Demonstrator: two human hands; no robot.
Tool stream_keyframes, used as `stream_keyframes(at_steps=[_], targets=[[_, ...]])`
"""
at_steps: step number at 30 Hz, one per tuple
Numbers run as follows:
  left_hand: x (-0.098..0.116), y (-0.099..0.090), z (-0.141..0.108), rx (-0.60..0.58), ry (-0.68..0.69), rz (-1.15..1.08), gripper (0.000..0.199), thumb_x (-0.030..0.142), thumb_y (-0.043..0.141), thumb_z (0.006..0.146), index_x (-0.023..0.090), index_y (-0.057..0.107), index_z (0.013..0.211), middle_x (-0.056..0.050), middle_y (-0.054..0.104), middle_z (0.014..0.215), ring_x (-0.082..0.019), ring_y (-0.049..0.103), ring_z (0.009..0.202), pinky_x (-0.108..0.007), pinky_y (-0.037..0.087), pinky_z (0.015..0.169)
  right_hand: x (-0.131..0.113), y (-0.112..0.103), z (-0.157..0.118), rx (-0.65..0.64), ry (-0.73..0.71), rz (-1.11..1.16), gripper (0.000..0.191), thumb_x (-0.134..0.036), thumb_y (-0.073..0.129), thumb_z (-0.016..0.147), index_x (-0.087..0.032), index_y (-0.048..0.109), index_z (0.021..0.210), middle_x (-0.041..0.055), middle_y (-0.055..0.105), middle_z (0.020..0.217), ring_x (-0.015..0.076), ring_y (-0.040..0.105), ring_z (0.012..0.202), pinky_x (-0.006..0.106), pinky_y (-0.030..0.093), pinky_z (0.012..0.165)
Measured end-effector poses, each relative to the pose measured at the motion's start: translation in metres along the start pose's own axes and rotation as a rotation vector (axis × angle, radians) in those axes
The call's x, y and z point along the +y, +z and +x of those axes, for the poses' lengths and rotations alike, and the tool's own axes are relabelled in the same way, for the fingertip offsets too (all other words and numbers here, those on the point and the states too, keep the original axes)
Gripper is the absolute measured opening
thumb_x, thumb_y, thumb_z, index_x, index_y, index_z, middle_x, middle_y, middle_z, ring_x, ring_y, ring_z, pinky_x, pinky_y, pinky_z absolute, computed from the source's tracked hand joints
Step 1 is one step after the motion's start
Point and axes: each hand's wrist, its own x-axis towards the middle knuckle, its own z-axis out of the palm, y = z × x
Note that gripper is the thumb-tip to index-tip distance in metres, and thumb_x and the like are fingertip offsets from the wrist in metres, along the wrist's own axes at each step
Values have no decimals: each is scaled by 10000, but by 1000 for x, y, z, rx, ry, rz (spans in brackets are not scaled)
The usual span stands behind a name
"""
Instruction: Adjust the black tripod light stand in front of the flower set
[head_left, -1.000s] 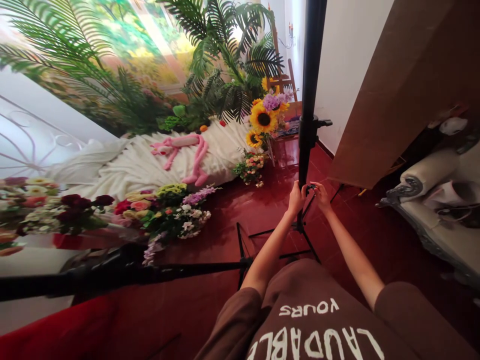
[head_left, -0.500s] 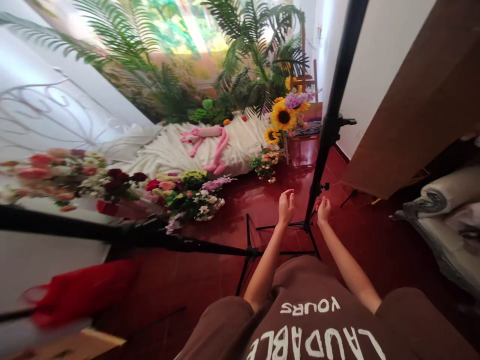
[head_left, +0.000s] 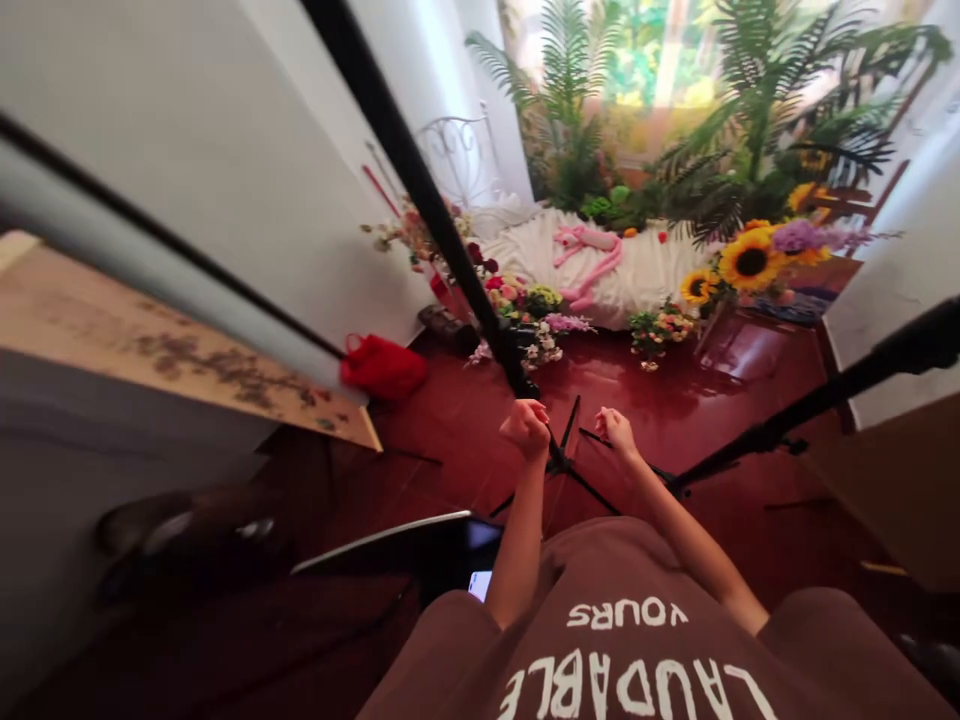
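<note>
The view has swung leftward since half a second ago: the hands, which were beside the right-hand stand, now come up in front of the left one. That puts the nearer work at the black metal pole stand [head_left: 435, 215], whose tubular shaft slants across the view and runs down to thin splayed tripod legs [head_left: 589, 487] just beyond the hands. The other black tubular stand [head_left: 855, 378], with a small knob on its shaft, now leans off to the right, well apart from them.

The hands are apart from each other. The left hand [head_left: 527, 427] is curled like a loose fist and overlaps the lower shaft; whether it grips the pole or sits in front of it, I cannot tell. The right hand [head_left: 616, 430] has bent fingers, with nothing visible in it, and is clear of the shaft.

Beneath lies a glossy dark-red tiled floor [head_left: 645, 400]. Around it are a soft, slumped red cloth bag [head_left: 382, 368], gathered white fabric [head_left: 660, 285] in crinkled folds, a long-limbed pink plush toy [head_left: 600, 239] on it, broad-headed yellow sunflowers [head_left: 752, 262] and feathery green palm fronds [head_left: 757, 110].
</note>
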Motion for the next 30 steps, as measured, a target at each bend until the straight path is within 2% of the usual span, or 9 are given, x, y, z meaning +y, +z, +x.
stream_keyframes(at_steps=[2,5,8,11,13,17,22,26,30], targets=[[-4,-13,14,48,-32,-7,457,443,308,969,193,530,658,24,496,498,-98,489,459,-229,387,534,-9,33,-3,-164,45,25,449,-631,619,714,-189,568,647,-33,543,508,83,446,439,204,345,436],[-12,-24,44,68,-87,-86,372,531,432,926,192,573,865,-34,637,814,-116,600,721,-232,465,697,-28,73,-11,-419,167,117,505,-698,578,730,-195,594,701,-22,566,542,88,473,449,205,362,437],[-24,-24,69,-94,-126,-213,491,647,449,870,191,578,999,-76,650,1005,-139,620,882,-256,490,804,-52,98,-19,-588,323,281,550,-745,487,780,-204,569,716,-23,533,543,88,437,430,204,333,400],[-36,-14,78,-314,-172,-317,584,717,411,840,175,617,908,-80,674,918,-154,638,847,-275,510,777,-73,110,-24,-672,437,453,495,-655,503,843,-222,434,614,-51,413,497,81,348,411,193,268,357],[-41,-6,78,-385,-194,-384,640,745,363,837,164,632,845,-82,678,837,-160,651,818,-283,519,747,-79,114,-26,-718,475,595,500,-559,524,880,-232,318,564,-69,321,470,80,284,404,186,250,343],[-50,3,75,-412,-223,-477,720,795,336,801,146,644,846,-84,673,754,-162,662,756,-285,522,684,-78,118,-25,-766,507,892,485,-383,532,921,-233,264,546,-86,265,441,77,225,398,158,255,339],[-62,7,70,-362,-260,-524,666,768,410,798,143,633,860,-62,656,733,-128,629,666,-257,498,624,-74,121,-20,-896,549,1112,400,-240,560,893,-232,352,552,-80,386,456,75,289,421,150,320,367],[-68,13,66,-248,-266,-473,627,752,414,808,156,606,770,-40,625,686,-107,590,603,-241,476,596,-73,123,-15,-876,499,1021,387,-213,585,852,-230,339,553,-89,372,455,63,284,417,137,313,363],[-65,15,64,-221,-274,-413,595,735,448,803,163,596,735,-28,604,656,-102,564,568,-237,465,572,-75,123,-10,-705,218,484,401,-296,637,778,-236,307,558,-102,257,452,62,193,400,176,217,338]])
